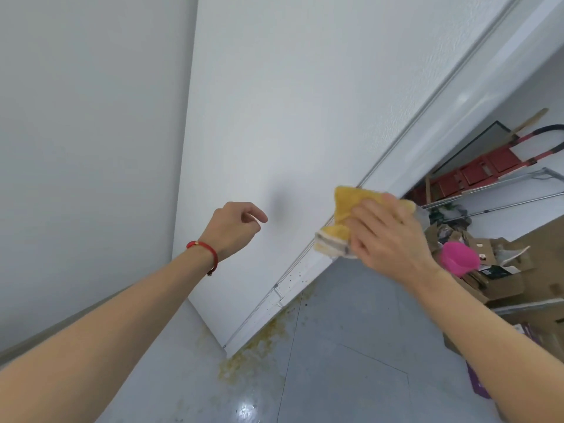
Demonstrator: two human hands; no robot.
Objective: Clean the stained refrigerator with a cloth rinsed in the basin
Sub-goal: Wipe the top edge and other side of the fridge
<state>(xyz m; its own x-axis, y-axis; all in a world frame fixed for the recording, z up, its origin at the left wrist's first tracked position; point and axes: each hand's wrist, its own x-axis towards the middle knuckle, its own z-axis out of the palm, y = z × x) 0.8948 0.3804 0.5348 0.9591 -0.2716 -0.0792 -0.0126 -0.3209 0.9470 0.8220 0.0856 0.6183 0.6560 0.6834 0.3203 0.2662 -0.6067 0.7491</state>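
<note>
We face the white refrigerator (274,102), yellow stains (259,340) on the floor at its base. Our right hand (387,236) presses the yellow cloth (341,209) against its front edge, fingers gripping it. Our left hand (235,227), loosely curled, holds nothing.

1. Garage or storage room of a home: glossy grey painted floor (351,346).
2. White refrigerator (274,117) against plain wall.
3. Red hand truck (488,166), cardboard boxes (494,279) heaped beyond.
</note>
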